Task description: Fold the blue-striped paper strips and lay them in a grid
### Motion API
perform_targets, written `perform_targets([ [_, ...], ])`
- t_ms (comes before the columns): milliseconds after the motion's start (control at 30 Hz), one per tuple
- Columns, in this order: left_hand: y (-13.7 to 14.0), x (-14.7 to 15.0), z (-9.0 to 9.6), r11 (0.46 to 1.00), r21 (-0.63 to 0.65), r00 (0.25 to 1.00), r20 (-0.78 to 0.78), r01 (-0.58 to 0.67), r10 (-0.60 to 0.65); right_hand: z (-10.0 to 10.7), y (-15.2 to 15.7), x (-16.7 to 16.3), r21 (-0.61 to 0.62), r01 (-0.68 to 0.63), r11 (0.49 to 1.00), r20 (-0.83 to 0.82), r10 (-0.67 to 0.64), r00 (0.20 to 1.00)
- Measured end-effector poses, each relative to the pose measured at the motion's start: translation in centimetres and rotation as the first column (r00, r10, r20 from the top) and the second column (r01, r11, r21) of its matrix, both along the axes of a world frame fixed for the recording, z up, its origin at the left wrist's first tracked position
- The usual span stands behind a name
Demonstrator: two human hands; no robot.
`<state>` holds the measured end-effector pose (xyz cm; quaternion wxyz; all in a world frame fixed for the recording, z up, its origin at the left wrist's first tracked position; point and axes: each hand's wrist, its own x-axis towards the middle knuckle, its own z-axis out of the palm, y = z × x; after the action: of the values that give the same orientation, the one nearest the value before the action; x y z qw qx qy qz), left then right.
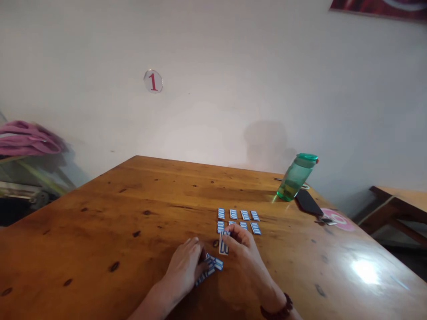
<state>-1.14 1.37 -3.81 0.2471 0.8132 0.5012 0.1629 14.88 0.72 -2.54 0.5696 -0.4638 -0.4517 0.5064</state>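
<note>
My right hand (pixel 246 251) is closed, pinching a small blue-and-white card (pixel 223 243) upright between thumb and fingertips, just in front of two rows of similar cards. The rows lie on the wooden table (pixel 160 222); a back-row card (pixel 233 214) is fully in sight, while my right hand partly covers the front row. Beside a loose, overlapping pile of cards (pixel 213 263) rests my left hand (pixel 187 262). Its thumb reaches over the pile, apart from the fingers, whose tips are partly hidden. I see nothing lifted in that hand.
A green bottle (pixel 296 178) stands at the back right, near a black phone (pixel 308 202). Keys (pixel 325 220) lie by a round pink sticker (pixel 338 219) at the right edge. A white wall (pixel 200 89) rises behind; pink cloth (pixel 30 138) is at far left.
</note>
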Motion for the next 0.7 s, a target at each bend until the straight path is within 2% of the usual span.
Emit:
perform_targets([
  [100,0.3,0.0,0.0,1.000,-0.003,0.999,0.035,0.004,-0.004,0.1,-0.1,0.1,-0.004,-0.055,0.998,0.025,0.055,0.998],
  [200,0.9,0.1,0.0,0.995,-0.076,0.982,0.170,-0.069,0.081,0.1,-0.1,0.2,-0.035,-0.103,0.994,0.021,0.104,0.994],
  [300,1.5,0.3,0.2,0.978,-0.171,0.908,0.381,-0.116,0.174,0.1,-0.1,0.2,-0.074,-0.098,0.992,0.038,0.101,0.994],
  [400,1.7,0.4,0.3,0.973,-0.209,0.833,0.517,-0.102,0.198,0.2,-0.1,0.1,-0.085,-0.121,0.989,0.065,0.126,0.990],
  [533,1.5,0.6,-0.1,0.970,-0.227,0.817,0.540,-0.092,0.204,0.0,-0.2,-0.1,-0.081,-0.203,0.976,0.103,0.211,0.972],
  [600,1.3,0.8,-0.3,0.970,-0.235,0.823,0.537,-0.063,0.184,-0.3,-0.2,-0.3,-0.054,-0.216,0.975,0.206,0.223,0.953],
  [700,1.1,0.9,0.1,0.968,-0.251,0.840,0.525,0.001,0.135,-0.7,-0.2,-0.6,0.037,-0.181,0.983,0.386,0.153,0.909],
])
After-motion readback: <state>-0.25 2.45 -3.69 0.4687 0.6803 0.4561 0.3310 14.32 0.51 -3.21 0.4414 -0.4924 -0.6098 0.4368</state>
